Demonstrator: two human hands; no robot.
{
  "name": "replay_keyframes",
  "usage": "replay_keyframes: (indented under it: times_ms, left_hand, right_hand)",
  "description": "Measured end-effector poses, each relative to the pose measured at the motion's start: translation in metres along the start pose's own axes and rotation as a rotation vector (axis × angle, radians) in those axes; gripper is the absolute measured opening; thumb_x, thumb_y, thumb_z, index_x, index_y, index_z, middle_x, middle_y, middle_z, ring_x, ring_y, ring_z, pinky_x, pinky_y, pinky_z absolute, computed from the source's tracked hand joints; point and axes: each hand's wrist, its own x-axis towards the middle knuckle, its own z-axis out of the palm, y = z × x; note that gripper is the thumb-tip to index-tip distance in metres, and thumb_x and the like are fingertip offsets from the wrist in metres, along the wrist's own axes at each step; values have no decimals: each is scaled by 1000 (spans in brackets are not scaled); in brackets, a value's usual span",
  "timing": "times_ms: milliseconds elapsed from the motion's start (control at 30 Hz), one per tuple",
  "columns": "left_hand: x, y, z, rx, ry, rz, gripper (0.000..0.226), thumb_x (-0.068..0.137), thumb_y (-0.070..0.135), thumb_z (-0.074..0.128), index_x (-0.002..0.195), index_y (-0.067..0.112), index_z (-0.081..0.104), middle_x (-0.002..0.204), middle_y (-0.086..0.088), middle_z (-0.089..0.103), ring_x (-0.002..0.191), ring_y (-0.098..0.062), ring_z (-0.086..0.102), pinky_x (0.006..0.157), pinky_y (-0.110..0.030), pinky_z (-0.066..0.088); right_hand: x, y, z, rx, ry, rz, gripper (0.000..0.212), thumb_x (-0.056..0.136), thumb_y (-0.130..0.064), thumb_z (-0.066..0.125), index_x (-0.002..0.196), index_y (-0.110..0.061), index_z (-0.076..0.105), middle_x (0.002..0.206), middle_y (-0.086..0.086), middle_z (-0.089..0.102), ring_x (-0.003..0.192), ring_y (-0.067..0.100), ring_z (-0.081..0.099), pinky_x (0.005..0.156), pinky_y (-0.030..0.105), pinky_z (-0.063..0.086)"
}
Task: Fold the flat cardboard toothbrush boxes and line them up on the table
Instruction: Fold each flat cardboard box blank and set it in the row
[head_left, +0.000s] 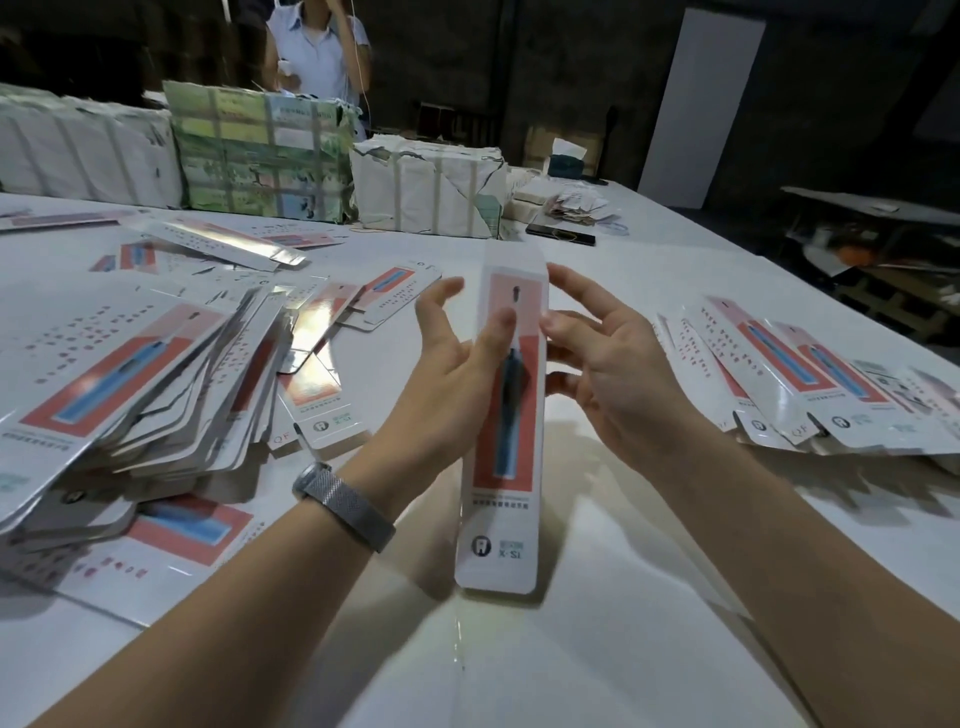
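**Inspector:** Report, left to right.

**Assistant:** At far left, a slumped heap of flat white cardboard box blanks printed with a red panel and blue toothbrush (130, 374) lies on the white desk (597, 649). Next, the left hand (452, 358), with a grey mesh wristband (345, 506) on its wrist, grasps the long white cardboard toothbrush box with red panel (506, 426): thumb laid on the front face, fingers apparently behind it.

**Inspector:** Where is the box?

**Assistant:** Centre, between both hands, lengthwise away from the person; its near end seems to sit just above the desk. The right hand (602, 358) touches the box's right edge, fingers spread and mostly straight, not clenched.

**Inspector:** And further right?

**Assistant:** An overlapping row of folded white toothbrush boxes (800, 379).

**Inspector:** Advice for the step?

**Assistant:** I judge the box is being squared. Press both long edges evenly so the creases set straight, then lay it parallel against the row.
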Motion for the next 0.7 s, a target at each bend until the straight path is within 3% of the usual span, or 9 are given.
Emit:
replay_keyframes:
  times_ms: [67,133,233,367,467,567,700]
  left_hand:
    - [1,-2,-3,-12,-3,41,40,93,61,40,126,53,19,83,39,66,82,6,69,64,-14,57]
    - [3,0,-6,-53,-19,53,23,101,50,41,120,57,29,88,32,68,84,1,71,62,-17,56]
    - [3,2,-6,-69,-41,61,22,105,41,42,117,58,33,89,25,71,82,-6,73,61,-20,56]
    - [2,4,-6,-32,-52,90,30,107,36,38,130,53,31,91,23,70,84,-7,73,63,-21,57]
    - [2,1,-6,-75,-57,104,23,108,32,36,120,51,40,89,14,72,76,-9,72,62,-21,56]
    - [1,-2,-3,-106,-62,96,20,108,30,37,122,45,40,91,4,72,78,-14,71,68,-28,58]
    - [0,-2,-1,-125,-97,88,15,104,37,41,117,46,43,81,7,70,72,-11,69,64,-27,57]
  right_hand:
    - [0,0,0,-3,-14,-5,36,102,-10,51,133,-27,55,101,13,74,79,19,68,75,50,54]
    - [0,0,-2,-7,-37,-12,32,103,-11,49,128,-29,57,100,15,72,81,21,68,78,55,56]
    - [1,1,-3,-26,-46,-23,27,104,-12,45,118,-30,60,101,16,71,81,22,69,80,59,55]
    - [1,2,-4,-25,-71,-53,21,98,-19,51,114,-25,61,91,12,70,81,23,66,73,42,57]
    - [1,2,-6,-23,-88,-73,19,93,-20,54,110,-22,62,85,5,69,82,25,61,66,31,51]
    - [2,4,-4,-7,-72,-107,22,86,-20,54,106,-22,62,86,-2,71,83,19,65,73,32,54]
    - [3,2,-5,39,-58,-151,24,82,-12,54,104,-18,62,91,-3,74,89,21,67,83,32,56]
